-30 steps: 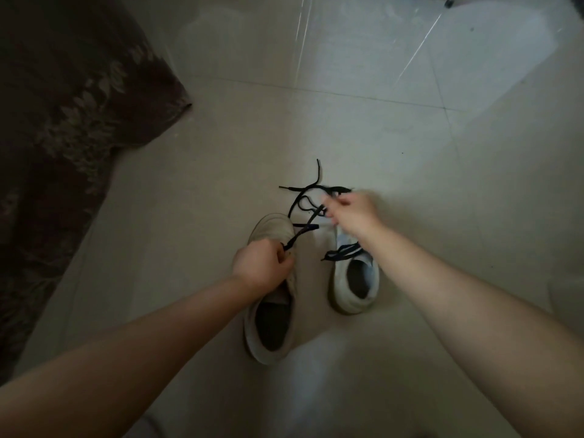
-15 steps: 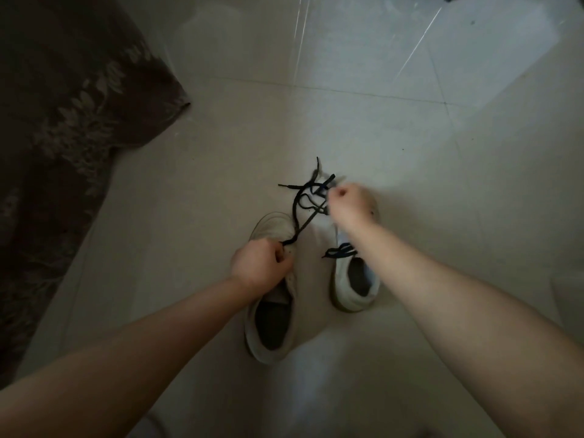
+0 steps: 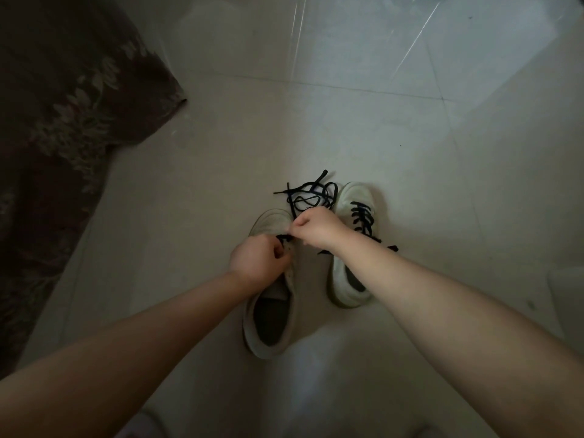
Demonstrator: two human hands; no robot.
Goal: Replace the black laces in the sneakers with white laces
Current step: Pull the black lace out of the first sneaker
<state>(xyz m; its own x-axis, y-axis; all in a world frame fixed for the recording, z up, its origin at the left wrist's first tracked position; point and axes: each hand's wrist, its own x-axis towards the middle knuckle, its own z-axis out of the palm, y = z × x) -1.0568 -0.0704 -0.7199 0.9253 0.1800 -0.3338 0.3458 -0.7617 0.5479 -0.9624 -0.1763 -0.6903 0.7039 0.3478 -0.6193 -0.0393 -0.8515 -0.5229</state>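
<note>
- On the pale tiled floor (image 3: 410, 153) two white sneakers stand side by side with toes pointing away from the person; the left sneaker (image 3: 268, 311) is nearer, the right sneaker (image 3: 350, 248) just beside it and slightly further off.
- Over the left sneaker's toe end, the left hand (image 3: 257, 260) has its fingers curled, pinching the black lace (image 3: 308, 197) where it leaves the eyelets, likely to steady that spot while the lace is drawn out.
- Just above it, the right hand (image 3: 317, 227) is closed in a fist around the same lace a little further along, the two hands nearly touching; this looks like the pulling hand.
- Beyond the hands, the freed part of the black lace lies in loose loops on the floor between the two toes, which suggests most of it is already out of the left sneaker; that shoe's tongue area toward the heel shows no lacing.
- By contrast, the right sneaker's own black lace (image 3: 363, 219) is fully threaded in crossed rows, so that shoe appears untouched.
- No white laces are visible anywhere in view, so the task seems to be in its early removal stage.
- Along the left edge lies a dark patterned rug (image 3: 63, 121), well apart from the shoes.
- The dim light makes the exact eyelet being worked impossible to tell.
</note>
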